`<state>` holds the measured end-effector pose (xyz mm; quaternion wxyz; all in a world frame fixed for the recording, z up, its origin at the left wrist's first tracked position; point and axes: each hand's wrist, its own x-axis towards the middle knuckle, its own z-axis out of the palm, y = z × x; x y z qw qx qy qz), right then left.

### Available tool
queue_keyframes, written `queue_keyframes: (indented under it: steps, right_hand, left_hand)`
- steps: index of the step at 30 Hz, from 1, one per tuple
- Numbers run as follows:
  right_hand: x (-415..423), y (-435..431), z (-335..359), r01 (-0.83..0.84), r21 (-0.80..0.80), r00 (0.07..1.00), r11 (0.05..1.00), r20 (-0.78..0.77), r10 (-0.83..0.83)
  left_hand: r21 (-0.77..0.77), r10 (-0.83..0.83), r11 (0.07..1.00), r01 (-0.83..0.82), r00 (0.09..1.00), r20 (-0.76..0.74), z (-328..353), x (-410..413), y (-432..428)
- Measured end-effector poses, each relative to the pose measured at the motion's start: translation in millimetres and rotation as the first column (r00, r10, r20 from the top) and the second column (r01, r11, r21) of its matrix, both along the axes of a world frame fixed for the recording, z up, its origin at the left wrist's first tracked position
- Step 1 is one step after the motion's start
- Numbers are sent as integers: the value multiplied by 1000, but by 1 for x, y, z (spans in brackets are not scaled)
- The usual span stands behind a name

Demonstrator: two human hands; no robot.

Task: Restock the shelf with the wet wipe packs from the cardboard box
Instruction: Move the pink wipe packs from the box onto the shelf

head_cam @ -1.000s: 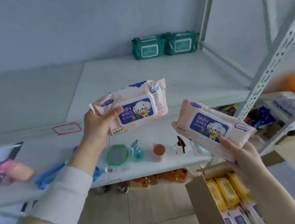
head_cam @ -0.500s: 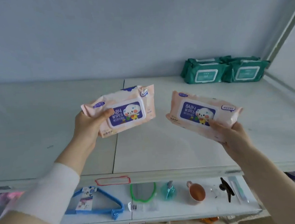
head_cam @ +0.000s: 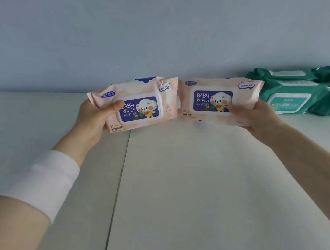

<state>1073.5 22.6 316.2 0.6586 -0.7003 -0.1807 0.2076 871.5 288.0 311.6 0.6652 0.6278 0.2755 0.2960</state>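
Pink left pack (head_cam: 139,105): my left hand (head_cam: 93,121) grips its left end, above the shelf (head_cam: 184,182).
Pink right pack (head_cam: 215,99): I see my right hand (head_cam: 258,118) gripping its right end.
Green packs (head_cam: 296,94): shelf, far right.

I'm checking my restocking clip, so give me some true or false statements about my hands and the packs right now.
The left hand grips the left pink pack; the right hand grips the right pink pack. True.
The green packs lie at the left end of the shelf. False: they lie at its right, by the back wall.
The pink packs are stacked one on the other. False: they are held side by side.
A white sleeve covers the left forearm. True.
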Motion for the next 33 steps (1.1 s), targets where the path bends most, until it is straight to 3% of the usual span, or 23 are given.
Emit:
queue_keyframes:
  steps: [8, 16, 18, 21, 22, 26, 30, 33]
  right_hand:
    - [48, 49, -10, 233, -189, 941, 954, 292, -172]
    - [61, 63, -9, 497, -264, 763, 827, 586, -271]
    - [58, 66, -10, 524, -291, 683, 800, 706, -191]
    - [51, 66, -13, 578, -334, 456, 744, 889, 45]
    - [50, 66, -13, 597, -372, 423, 711, 899, 115]
    - [51, 66, -9, 580, -535, 488, 614, 832, 264]
    - [32, 61, 4, 565, -623, 517, 541, 778, 356]
    - [4, 45, 13, 526, -692, 540, 494, 721, 434]
  left_hand:
    - [84, 5, 996, -3, 1000, -27, -11, 54, 43]
    - [236, 83, 969, -71, 996, -40, -14, 94, 46]
    - [278, 135, 954, -115, 989, -54, -16, 100, 43]
    - [363, 237, 910, -202, 970, -55, -17, 102, 35]
    - [382, 260, 898, -217, 964, -63, -18, 102, 32]
    - [432, 275, 880, -198, 954, -122, -19, 104, 24]
    - [501, 417, 827, -255, 876, -242, -12, 95, 9]
    - [642, 418, 761, -97, 829, -371, 2, 80, -16]
